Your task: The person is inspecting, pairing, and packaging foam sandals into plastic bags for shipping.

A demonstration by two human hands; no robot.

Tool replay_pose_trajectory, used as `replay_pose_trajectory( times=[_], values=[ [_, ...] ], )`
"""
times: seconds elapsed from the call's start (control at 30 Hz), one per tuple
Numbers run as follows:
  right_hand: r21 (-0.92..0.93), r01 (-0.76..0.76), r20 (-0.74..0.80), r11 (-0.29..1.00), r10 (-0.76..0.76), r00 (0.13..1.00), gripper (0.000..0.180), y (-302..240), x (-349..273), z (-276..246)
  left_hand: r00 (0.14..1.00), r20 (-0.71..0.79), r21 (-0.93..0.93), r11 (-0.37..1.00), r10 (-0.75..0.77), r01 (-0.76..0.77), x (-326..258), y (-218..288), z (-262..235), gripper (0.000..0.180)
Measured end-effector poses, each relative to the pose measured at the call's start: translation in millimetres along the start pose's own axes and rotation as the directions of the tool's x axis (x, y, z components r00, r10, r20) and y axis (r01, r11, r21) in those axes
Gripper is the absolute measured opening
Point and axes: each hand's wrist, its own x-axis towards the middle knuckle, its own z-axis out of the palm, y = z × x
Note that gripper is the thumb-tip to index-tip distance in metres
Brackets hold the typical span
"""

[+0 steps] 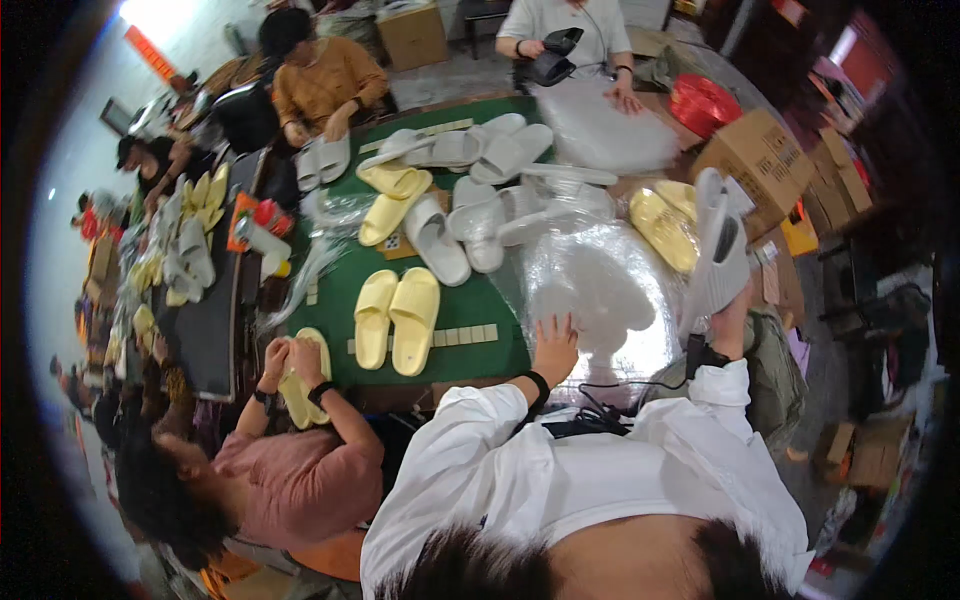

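Between two and three o'clock from the centre of the view, the right hand holds a pair of light grey, smooth-looking slide slippers upright, with thick soles and broad straps. They seem to lie close together, lengthwise toward twelve o'clock. The right hand grips them low down; its fingers are mostly hidden behind them, so I cannot tell how tightly they close.

At four o'clock, the left hand lies with spread fingers on a shiny stack of clear plastic bags, with nothing visible in its grasp.

Just to the slippers' ten o'clock sit pale yellow slippers under glossy clear plastic. At nine o'clock, a pair of plain pale yellow open-toed slides rests on the green tabletop; small dark marks near one heel are too fine to read.

At two o'clock, a tilted brown cardboard box carries dark printed symbols and lines, too small to make out. Toward ten o'clock, a long orange banner hangs on the wall, its lettering blurred.
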Motion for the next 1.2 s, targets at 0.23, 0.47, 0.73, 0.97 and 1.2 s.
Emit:
replay_pose_trajectory(
  times=[0.23,0.47,0.73,0.97,1.2],
  values=[
    [-0.097,-0.149,-0.054,0.984,0.145,0.988,0.020,26,-57,-23,0.940,0.309,-0.029,0.990,0.142,-0.141,-8,7,24,0.059],
    [-0.552,-0.017,0.121,0.834,0.101,0.988,0.018,39,-80,-61,0.966,0.207,-0.038,0.988,0.157,-0.152,-6,-9,20,0.056],
    [-0.605,-0.069,0.161,0.793,0.206,0.965,0.015,35,-91,-61,0.963,0.173,-0.099,0.976,0.207,-0.192,4,-20,8,0.052],
    [-0.648,-0.188,0.235,0.738,0.429,0.872,0.013,65,-105,-52,0.988,-0.108,-0.116,0.985,0.112,-0.124,1,-53,22,0.029],
    [-0.544,-0.456,0.330,0.704,0.679,0.656,0.009,65,-105,-24,0.977,-0.103,-0.528,0.843,-0.186,0.105,19,-59,-36,0.029]
  ],
)
